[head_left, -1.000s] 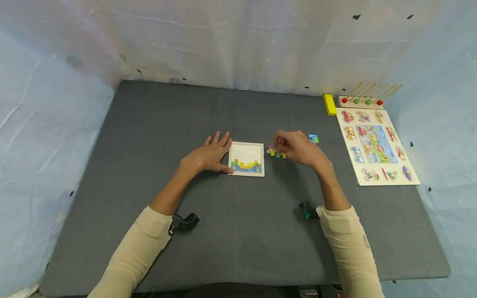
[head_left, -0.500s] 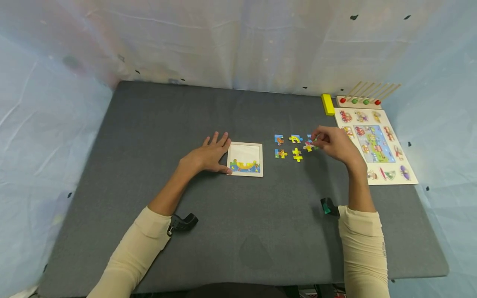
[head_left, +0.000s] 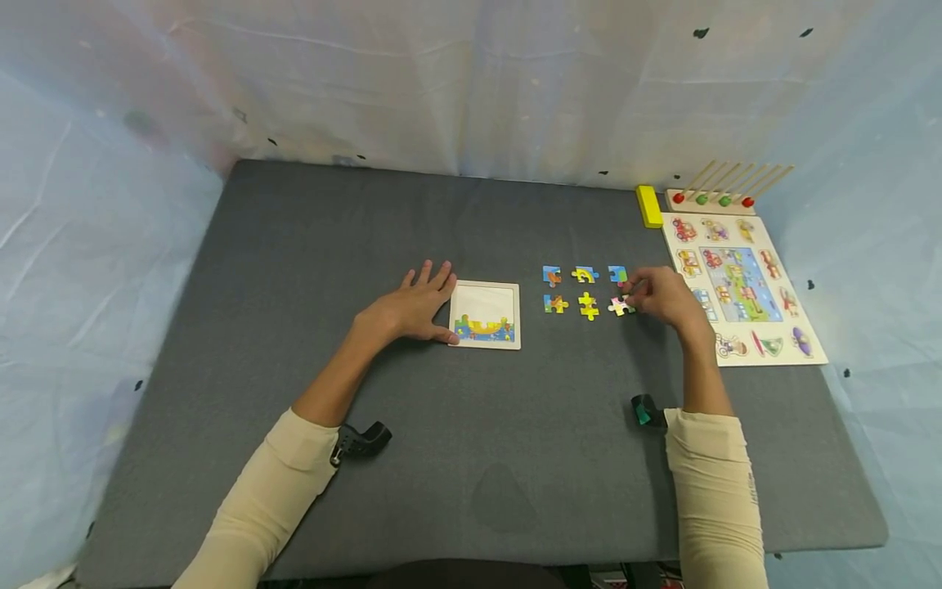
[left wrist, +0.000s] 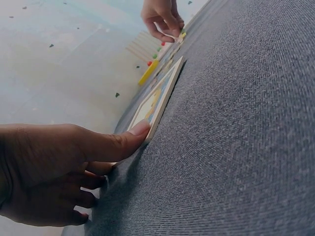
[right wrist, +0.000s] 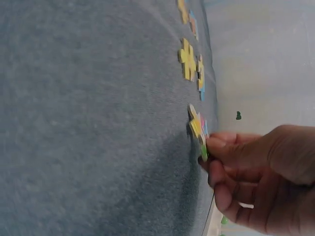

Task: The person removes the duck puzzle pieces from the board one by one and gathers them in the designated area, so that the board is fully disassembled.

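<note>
Compared with half a second ago, the right hand is sitting slightly nearer the person, and the pink-and-yellow puzzle piece is now showing below the top-right piece instead of overlapping it. The left hand and the wooden frame are staying where they were.

Nearest the person, cream sleeves are reaching forward over the grey surface. Farther in, the left hand is spreading its fingers, its grip released, the thumb resting on the frame's near left corner. A blue-and-yellow picture strip is filling the frame's near part. To the frame's right, the right grip is pinching the pink-and-yellow piece between thumb and finger at the right end of the nearer row, beside two yellow-toned pieces. Behind these, a second row of three is lying, ending in the top-right piece.

Farther right, a picture board is lying flat; beyond it a yellow block and a peg rack are standing near the pale sheet.
</note>
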Demonstrator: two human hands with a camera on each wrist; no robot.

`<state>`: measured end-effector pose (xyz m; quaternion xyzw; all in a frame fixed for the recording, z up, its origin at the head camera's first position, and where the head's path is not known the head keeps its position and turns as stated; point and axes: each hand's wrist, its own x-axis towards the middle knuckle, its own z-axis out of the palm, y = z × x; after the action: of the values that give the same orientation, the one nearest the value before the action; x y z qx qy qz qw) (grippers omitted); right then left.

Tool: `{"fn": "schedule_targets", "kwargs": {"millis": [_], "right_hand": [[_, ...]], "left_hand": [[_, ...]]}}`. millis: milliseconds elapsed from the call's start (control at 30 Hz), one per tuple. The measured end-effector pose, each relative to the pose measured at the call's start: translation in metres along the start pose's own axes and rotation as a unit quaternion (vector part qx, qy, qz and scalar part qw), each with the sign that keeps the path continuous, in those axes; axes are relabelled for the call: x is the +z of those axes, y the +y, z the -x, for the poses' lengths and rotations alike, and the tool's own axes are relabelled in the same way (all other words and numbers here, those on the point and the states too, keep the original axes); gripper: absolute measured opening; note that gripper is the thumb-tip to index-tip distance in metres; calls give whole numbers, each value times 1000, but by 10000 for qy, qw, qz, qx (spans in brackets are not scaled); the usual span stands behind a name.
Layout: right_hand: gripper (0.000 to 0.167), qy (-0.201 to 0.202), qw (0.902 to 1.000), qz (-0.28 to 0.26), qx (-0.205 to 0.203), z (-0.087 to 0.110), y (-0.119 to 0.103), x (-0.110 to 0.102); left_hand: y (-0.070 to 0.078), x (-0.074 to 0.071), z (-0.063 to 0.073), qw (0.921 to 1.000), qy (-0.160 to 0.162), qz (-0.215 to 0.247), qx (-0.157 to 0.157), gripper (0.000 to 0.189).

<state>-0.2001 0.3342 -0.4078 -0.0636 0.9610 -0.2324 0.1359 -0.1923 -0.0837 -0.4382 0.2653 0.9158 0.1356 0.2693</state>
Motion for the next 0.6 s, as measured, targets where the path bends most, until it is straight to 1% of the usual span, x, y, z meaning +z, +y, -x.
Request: {"fn": "schedule_targets", "kwargs": {"millis": [167, 233, 300, 400, 600], "right_hand": [[21, 132, 9984, 157, 520, 2, -2, 0], [26, 55, 9978, 177, 643, 3, -3, -1], [30, -50, 9973, 204, 711, 2, -3, -1], [33, -199, 9971, 238, 692, 1, -3, 0], [33, -238, 9963, 258, 785, 0, -3, 4]], "left_hand": [[2, -1, 1, 10000, -21, 63, 10, 112], [1, -1, 2, 10000, -27, 75, 20, 112], [1, -1, 2, 10000, -26, 90, 26, 112], [1, -2, 2, 9999, -12, 107, 60, 112], [0, -2, 2, 9999, -28, 144, 81, 112]]}}
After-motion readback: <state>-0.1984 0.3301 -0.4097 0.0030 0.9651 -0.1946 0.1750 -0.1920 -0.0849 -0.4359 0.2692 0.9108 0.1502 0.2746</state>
